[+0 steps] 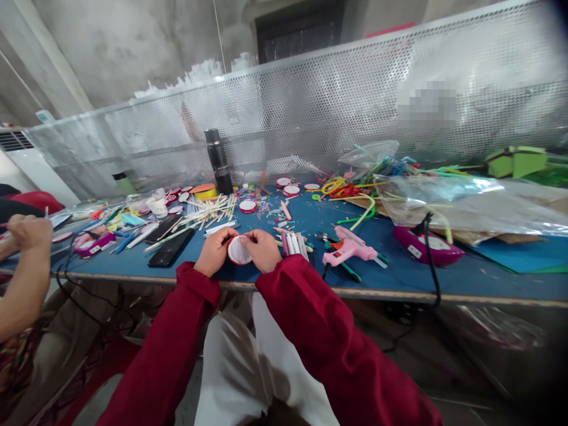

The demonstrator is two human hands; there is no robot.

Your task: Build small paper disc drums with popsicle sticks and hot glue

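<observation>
Between my two hands is a small round white disc with a red rim (238, 252), held just above the near edge of the blue table (293, 281). My left hand (215, 251) grips its left side. On the right side, my right hand (265, 249) has its thumb and fingers closed on the rim, the thumb lying over the white face. Close by my right hand is a row of pale markers (295, 244). Farther right lies a pink glue gun (352, 245). A similar red-rimmed disc (248, 206) rests behind my hands.
A black phone (171, 247) lies left of my hands, near wooden sticks (222, 210). A black bottle (219, 163) stands behind. Purple power strips (427, 245) and pipe cleaners (350, 188) are rightward. Another person's hand (31, 229) is at far left.
</observation>
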